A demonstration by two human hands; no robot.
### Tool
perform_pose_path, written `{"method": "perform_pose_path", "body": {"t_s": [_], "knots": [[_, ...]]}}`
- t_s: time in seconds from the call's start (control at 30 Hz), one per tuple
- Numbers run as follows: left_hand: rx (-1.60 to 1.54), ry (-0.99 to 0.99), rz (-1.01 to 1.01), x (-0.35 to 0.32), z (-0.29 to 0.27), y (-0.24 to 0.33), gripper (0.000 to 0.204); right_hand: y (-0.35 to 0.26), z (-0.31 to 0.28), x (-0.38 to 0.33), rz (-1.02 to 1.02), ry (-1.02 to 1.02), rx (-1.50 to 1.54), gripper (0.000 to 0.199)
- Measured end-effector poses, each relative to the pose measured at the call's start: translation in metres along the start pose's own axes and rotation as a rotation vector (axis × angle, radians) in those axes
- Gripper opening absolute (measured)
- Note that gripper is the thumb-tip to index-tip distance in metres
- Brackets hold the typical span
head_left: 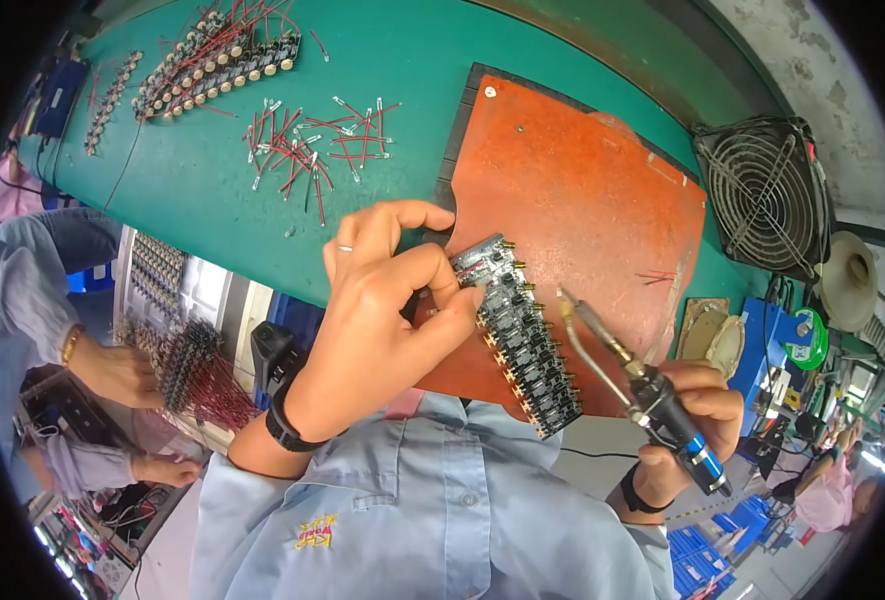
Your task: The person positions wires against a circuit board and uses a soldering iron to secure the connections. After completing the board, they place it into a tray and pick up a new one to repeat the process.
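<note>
A panel of small black circuit boards [530, 350] lies slanted over the orange mat, with brass-coloured parts along both long sides. At its upper left edge, the thumb and index finger of my left hand [377, 290] are pinched together; what they hold, if anything, is hidden. The other fingers of that hand curl above, near the mat's left edge. A short bit of red wire shows on the panel by the fingertips. My right hand [697, 420] grips a black and blue soldering iron [667, 410] with a metal feed tube. Its tip points at the panel's right side, apart from it.
Loose LEDs with red wires [312, 140] lie scattered on the green table [402, 60]. Finished-looking strips [222, 70] are heaped at far left. The orange mat [572, 160] bears a few red wires. A fan [767, 195] stands at right. Another person's hand [112, 370] handles wired boards at left.
</note>
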State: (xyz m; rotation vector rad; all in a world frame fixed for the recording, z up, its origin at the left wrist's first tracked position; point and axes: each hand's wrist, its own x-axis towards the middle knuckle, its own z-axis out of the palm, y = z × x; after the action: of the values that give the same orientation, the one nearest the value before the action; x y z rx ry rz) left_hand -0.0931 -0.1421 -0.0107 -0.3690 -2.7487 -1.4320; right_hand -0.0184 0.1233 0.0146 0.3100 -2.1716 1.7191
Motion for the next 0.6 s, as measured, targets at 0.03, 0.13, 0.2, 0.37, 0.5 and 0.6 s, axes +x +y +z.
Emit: {"method": "perform_pose_path", "body": {"t_s": [0.03, 0.13, 0.2, 0.37, 0.5, 0.6], "knots": [[-0.013, 0.002, 0.007, 0.000, 0.000, -0.001, 0.019, 0.000, 0.002, 0.001, 0.009, -0.030, 0.011, 0.056], [-0.025, -0.007, -0.002, 0.000, 0.000, -0.001, 0.019, 0.001, 0.001, 0.007, -0.021, -0.135, -0.036, 0.055], [-0.032, -0.012, -0.008, 0.000, -0.002, 0.000, 0.020, 0.001, 0.002, 0.011, -0.035, -0.188, -0.061, 0.054], [0.047, -0.003, 0.009, 0.000, -0.002, 0.003, 0.019, -0.003, 0.009, 0.021, -0.065, -0.290, -0.171, 0.051], [0.054, 0.007, 0.017, 0.000, -0.002, 0.003, 0.019, -0.005, 0.011, 0.024, -0.084, -0.336, -0.218, 0.052], [0.053, 0.007, 0.014, 0.000, -0.002, 0.003, 0.018, -0.004, 0.011, 0.024, -0.082, -0.350, -0.231, 0.052]]}}
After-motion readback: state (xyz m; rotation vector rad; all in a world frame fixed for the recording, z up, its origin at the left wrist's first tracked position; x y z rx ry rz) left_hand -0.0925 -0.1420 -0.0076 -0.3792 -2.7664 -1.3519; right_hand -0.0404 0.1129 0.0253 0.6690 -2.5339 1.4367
